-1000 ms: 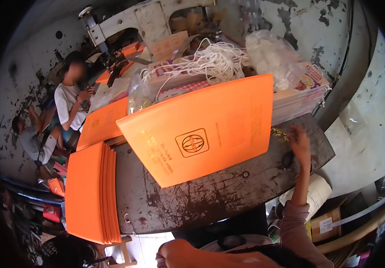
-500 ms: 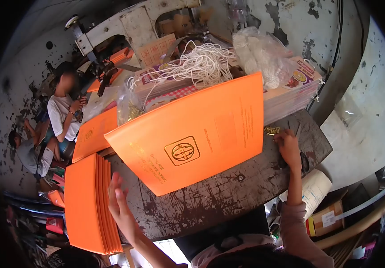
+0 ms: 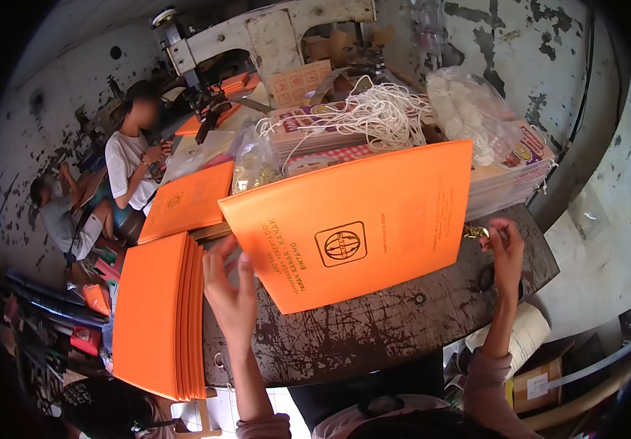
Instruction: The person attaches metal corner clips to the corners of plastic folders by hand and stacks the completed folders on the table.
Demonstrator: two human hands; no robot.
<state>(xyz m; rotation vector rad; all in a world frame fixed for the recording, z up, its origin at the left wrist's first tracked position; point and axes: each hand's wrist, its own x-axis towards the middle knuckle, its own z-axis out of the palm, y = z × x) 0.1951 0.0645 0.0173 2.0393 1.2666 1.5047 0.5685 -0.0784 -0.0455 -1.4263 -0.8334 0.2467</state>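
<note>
While hands flank it, an orange folder stands tilted

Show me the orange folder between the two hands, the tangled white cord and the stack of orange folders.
Orange folder [image 3: 356, 230]: head view, middle of its printed cover.
White cord [image 3: 394, 115]: head view, thickest part of the tangle.
Folder stack [image 3: 149, 314]: head view, face of the outermost folder.

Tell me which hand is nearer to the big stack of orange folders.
Left. The left hand is close beside the right side of the stack of orange folders; the right hand is at the table's far right end.
</note>
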